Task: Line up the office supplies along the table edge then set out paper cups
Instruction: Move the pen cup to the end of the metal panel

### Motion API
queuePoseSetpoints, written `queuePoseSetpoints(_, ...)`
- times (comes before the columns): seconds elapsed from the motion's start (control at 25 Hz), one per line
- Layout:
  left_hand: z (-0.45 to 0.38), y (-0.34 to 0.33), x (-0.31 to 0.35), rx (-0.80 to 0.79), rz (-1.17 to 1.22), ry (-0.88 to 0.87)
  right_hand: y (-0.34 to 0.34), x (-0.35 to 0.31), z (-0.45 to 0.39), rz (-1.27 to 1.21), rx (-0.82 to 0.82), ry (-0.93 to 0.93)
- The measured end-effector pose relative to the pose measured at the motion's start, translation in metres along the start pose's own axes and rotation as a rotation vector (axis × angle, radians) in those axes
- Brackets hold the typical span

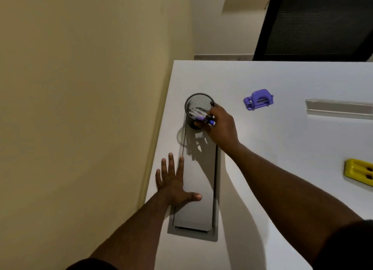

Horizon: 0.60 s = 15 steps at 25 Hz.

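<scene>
A black mesh pen cup [196, 106] holding several white and purple pens [199, 116] stands near the left edge of the white table [282, 152]. My right hand [219, 126] grips the cup's right side, fingers wrapped around its wall. My left hand [173, 180] lies flat with fingers spread on the grey cable-tray lid [198, 199] close to the table's left edge. A purple hole punch [258, 99] sits further right. No paper cups are in view.
A yellow plastic object [360, 171] is cut off at the right edge. A long grey rail [339, 109] lies at the far right. A beige wall [80, 108] runs along the table's left side. A dark chair back [314, 23] stands behind the table.
</scene>
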<state>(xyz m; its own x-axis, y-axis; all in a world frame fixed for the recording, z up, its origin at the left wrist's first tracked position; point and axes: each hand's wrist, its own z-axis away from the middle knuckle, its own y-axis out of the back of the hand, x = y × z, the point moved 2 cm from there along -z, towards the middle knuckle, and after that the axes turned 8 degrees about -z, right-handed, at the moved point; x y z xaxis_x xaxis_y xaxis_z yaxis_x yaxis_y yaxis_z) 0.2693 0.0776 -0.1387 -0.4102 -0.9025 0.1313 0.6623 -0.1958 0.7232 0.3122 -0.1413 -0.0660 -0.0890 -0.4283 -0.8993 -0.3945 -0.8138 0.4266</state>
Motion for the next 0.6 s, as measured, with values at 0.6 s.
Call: queuePoseSetpoints(0.6,0.001,-0.002,0.001,-0.004,0.000,-0.002,-0.051,0.008,-0.098,0.093,-0.059,-0.078)
